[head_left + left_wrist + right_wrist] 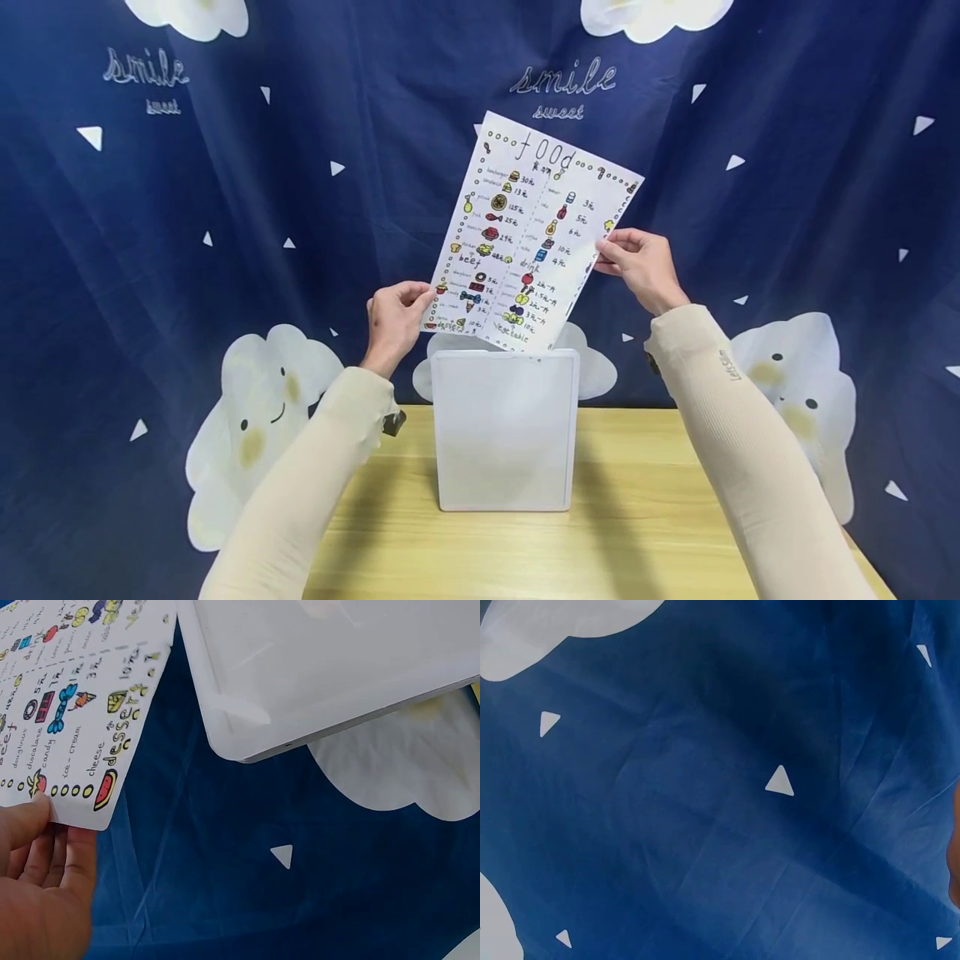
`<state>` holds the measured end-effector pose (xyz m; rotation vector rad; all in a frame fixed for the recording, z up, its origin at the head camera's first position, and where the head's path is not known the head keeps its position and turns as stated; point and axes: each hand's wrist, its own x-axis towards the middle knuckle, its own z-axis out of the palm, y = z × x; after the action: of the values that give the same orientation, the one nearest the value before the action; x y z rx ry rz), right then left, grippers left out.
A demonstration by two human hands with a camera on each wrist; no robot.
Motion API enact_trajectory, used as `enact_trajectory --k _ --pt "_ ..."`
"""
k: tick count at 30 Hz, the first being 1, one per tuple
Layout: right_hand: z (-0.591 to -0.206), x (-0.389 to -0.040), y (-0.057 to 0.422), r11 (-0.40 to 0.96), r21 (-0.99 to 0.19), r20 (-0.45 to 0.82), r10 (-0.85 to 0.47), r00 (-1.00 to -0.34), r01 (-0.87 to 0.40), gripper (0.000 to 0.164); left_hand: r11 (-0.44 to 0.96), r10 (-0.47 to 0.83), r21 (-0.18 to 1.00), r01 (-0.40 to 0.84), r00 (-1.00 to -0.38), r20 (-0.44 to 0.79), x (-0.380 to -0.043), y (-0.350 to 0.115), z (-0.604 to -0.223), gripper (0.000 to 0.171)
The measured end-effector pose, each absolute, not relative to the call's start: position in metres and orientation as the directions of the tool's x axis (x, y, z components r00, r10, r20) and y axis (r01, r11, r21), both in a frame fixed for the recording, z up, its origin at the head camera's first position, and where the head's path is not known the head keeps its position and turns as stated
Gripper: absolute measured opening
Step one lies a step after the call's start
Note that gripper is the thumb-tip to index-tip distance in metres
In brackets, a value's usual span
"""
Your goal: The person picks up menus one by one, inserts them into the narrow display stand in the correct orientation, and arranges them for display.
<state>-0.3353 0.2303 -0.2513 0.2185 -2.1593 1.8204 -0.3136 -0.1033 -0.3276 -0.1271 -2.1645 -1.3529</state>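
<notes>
A white sheet [525, 242] with a handwritten, drawn food menu is held up between both hands, tilted clockwise in the head view. My left hand [397, 321] pinches its lower left edge between thumb and fingers; the left wrist view shows the thumb on the printed face of the sheet [82, 712] near the "dessert" corner. My right hand [637, 262] pinches the right edge, about halfway up. Just below the sheet, a white rectangular board [504, 433] stands upright on the table, its top edge right at the sheet's lower corner. Only a sliver of the right hand [954, 855] shows in the right wrist view.
The wooden table [630, 475] carries the board near its far side. Behind it hangs a dark blue curtain [405, 167] printed with clouds, white triangles and "smile" lettering. In the left wrist view the board's corner [240, 735] lies right of the sheet.
</notes>
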Motion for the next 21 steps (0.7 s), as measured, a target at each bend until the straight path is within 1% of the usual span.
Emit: enact_trajectory --k 5,14,18,21 --pt "-0.2531 -0.3349 0.2332 0.219 -0.934 0.304 0.077 -0.949 -0.282 0.02 0.484 -0.208 0.806 0.342 -0.849 0.485 -0.3127 -0.1018 -0.3291 0.016" --pt "-0.2553 -0.3364 0.2351 0.263 -0.927 0.294 0.068 -0.953 -0.267 0.022 0.499 -0.18 0.801 0.33 -0.865 0.469 -0.3118 -0.1007 -0.333 0.017" --pt "-0.2559 -0.3367 0.2367 0.268 -0.927 0.289 0.065 -0.955 -0.262 0.022 0.501 -0.173 0.809 0.308 -0.88 0.443 -0.311 -0.0981 -0.335 0.017" --pt "-0.2554 -0.337 0.2381 0.266 -0.927 0.293 0.065 -0.954 -0.266 0.022 0.499 -0.177 0.81 0.309 -0.878 0.444 -0.3111 -0.0961 -0.3352 0.017"
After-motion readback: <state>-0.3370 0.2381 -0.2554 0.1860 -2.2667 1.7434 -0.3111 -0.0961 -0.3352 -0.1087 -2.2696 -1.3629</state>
